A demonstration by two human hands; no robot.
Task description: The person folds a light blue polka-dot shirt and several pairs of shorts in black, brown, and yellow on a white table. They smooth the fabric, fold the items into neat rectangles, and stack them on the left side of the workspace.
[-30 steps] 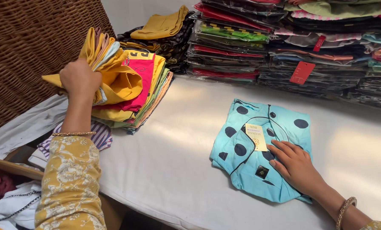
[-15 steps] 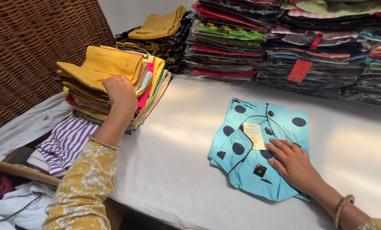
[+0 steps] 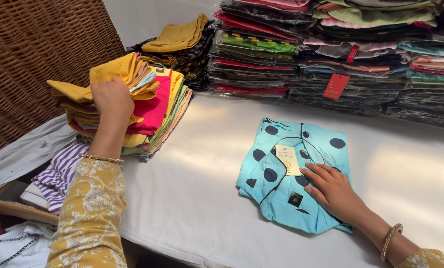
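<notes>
From above the hands, the left hand (image 3: 112,99) sits on top of a leaning pile of folded cloths (image 3: 132,106) at the left end of the white table (image 3: 197,198), its fingers curled down into the yellow upper layers; the fingertips are buried among the folds, so how many pieces it has hold of I cannot tell. The pile shows yellow, pink, peach and green edges, and its lower layers are squashed together and hard to separate by eye. The right hand (image 3: 333,191) lies flat and open, palm down, on a folded blue shirt (image 3: 291,173) with dark dots, which rests near the middle of the table; the hand grips nothing and covers the shirt's lower right part. A pale tag (image 3: 287,160) lies on the shirt just left of the fingers, and a small dark label (image 3: 295,199) sits below it. Both forearms wear yellow flowered sleeves with a bangle at each wrist; the right sleeve is cut off by the frame. Behind, stacks of wrapped garments (image 3: 341,54) run out of the picture at the top and right. A wicker panel (image 3: 33,54) stands at the left, with striped cloth (image 3: 58,171) partly hidden under the arm.
</notes>
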